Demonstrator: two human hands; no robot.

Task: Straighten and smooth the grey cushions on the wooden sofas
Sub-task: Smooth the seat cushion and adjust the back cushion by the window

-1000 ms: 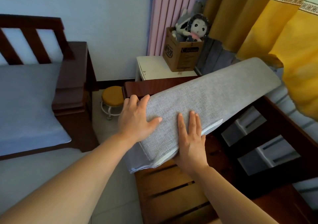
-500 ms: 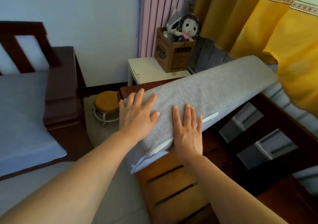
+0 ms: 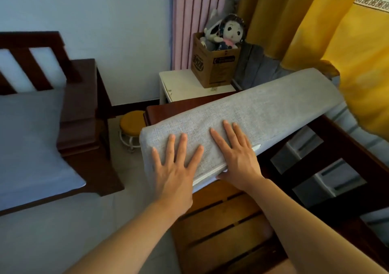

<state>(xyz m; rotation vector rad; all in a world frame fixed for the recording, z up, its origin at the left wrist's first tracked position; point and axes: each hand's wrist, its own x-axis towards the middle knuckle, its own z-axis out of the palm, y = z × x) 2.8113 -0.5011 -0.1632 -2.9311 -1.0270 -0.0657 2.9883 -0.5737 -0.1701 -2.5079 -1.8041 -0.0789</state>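
Head view. A grey cushion (image 3: 248, 115) lies tilted across a wooden sofa (image 3: 221, 221), its near edge raised above the bare seat slats and its far end reaching toward the yellow curtain (image 3: 362, 63). The left hand (image 3: 174, 168) presses flat on the cushion's near left corner, fingers straight and spread. The right hand (image 3: 237, 153) lies flat beside it, fingers straight on the fabric, heel of the palm at the cushion's white-piped edge. Neither hand grips. A second sofa (image 3: 80, 105) with its own grey cushion (image 3: 27, 143) stands at left. Between the sofas: a small round stool (image 3: 131, 124). Behind: a white side table (image 3: 181, 86) bearing a cardboard box (image 3: 212, 65) with a doll (image 3: 230, 31).
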